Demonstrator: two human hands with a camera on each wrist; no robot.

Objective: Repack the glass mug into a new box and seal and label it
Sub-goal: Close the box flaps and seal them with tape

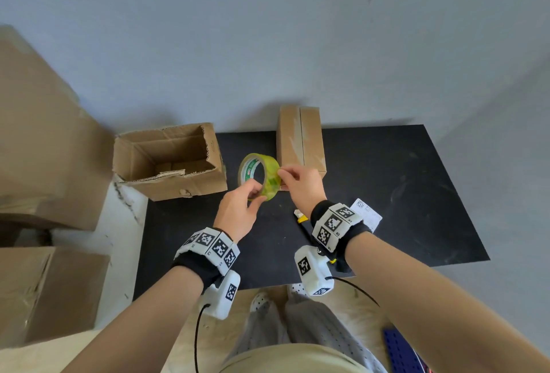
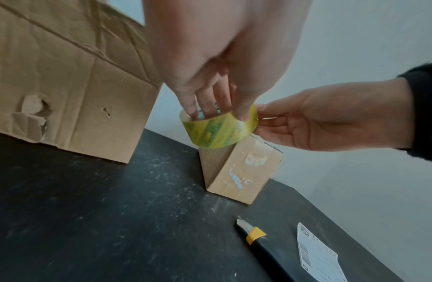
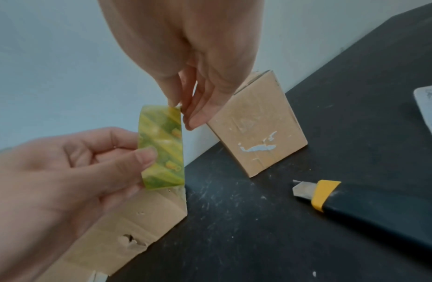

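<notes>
A roll of yellow-green packing tape (image 1: 259, 176) (image 2: 218, 129) (image 3: 163, 148) is held upright in the air above the black mat (image 1: 387, 182). My left hand (image 1: 239, 209) (image 3: 65, 171) grips it, fingers through the core and thumb on the outer face. My right hand (image 1: 300, 182) (image 2: 318, 122) pinches the tape's edge at the top of the roll. Behind the roll stands a small closed cardboard box (image 1: 300, 139) (image 2: 244, 171) (image 3: 258, 124) with torn tape marks. An open empty cardboard box (image 1: 169, 161) sits at the left. No glass mug is visible.
A yellow-and-black utility knife (image 1: 301, 219) (image 2: 256, 234) (image 3: 355, 202) with its blade out lies on the mat beside a white shipping label (image 1: 367, 215) (image 2: 318, 255). Large cardboard boxes (image 1: 38, 146) stand at the left off the mat. A grey wall rises behind.
</notes>
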